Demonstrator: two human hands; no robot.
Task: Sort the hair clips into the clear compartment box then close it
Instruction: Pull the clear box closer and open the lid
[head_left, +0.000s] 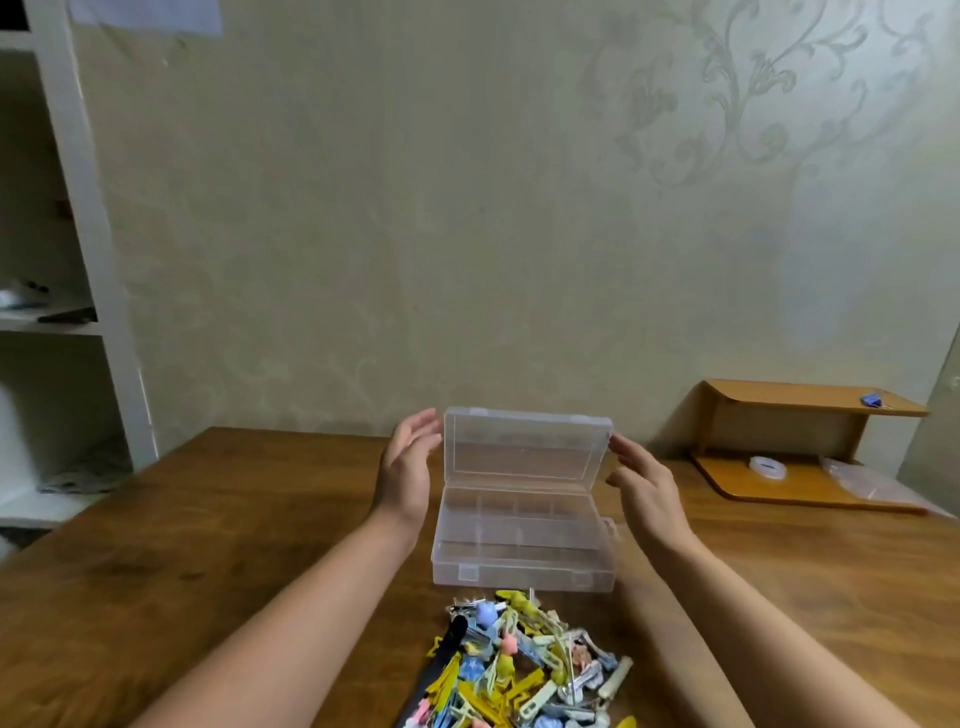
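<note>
- Counter: wood, carries everything we need. A small wooden shelf sits at the far right, not part of the job.
- Box: clear, centre of the counter, lid standing up and open. Compartments look empty as far as we can tell.
- Clips: mixed-colour pile on the counter just in front of the box, none sorted yet.
- Left hand: fingers straight and spread, just beside the lid's left edge, holding nothing.
- Right hand: same on the right side, fingers loose, holding nothing; contact with the lid unclear.
- Status: we judge the box opened only. All sorting and the closing remain.
</note>
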